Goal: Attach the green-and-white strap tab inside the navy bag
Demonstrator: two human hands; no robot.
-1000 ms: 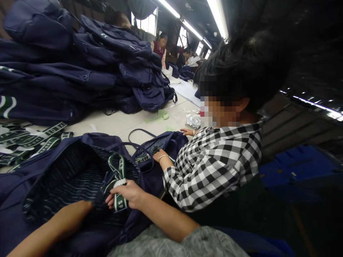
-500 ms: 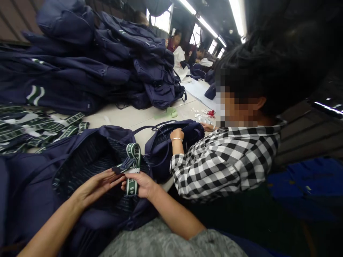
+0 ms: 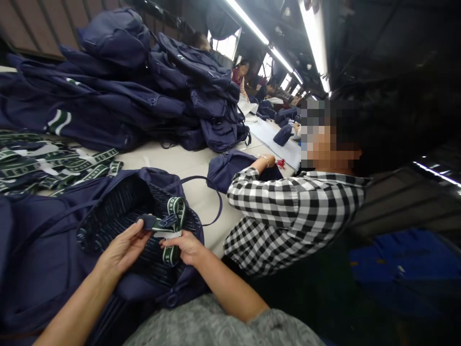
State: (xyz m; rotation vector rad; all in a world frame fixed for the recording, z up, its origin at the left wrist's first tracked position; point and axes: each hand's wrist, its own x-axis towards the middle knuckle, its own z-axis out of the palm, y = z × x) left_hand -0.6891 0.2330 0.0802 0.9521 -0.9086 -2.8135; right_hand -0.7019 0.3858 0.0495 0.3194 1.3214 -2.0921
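A bundled green-and-white lettered strap (image 3: 177,210) is held over an open navy bag (image 3: 139,190) with a striped lining. My right hand (image 3: 189,247) is closed on the strap, gripping it by a white band around its middle. Between the thumb and fingers of my left hand (image 3: 126,245) is the strap's dark end tab. A dark clip shows on the strap between my two hands. The bag lies beneath both hands, its mouth facing up.
More lettered straps (image 3: 54,161) lie heaped on the table (image 3: 169,156) at the left. Behind them rises a tall pile of navy bags (image 3: 133,91). A co-worker in a checked shirt (image 3: 281,202) at my right handles another navy bag (image 3: 230,168). Blue crates (image 3: 406,259) sit lower right.
My left hand has drawn back a little and now pinches the strap's end tab. The co-worker's bag has moved away from mine, and the co-worker's arm has shifted.
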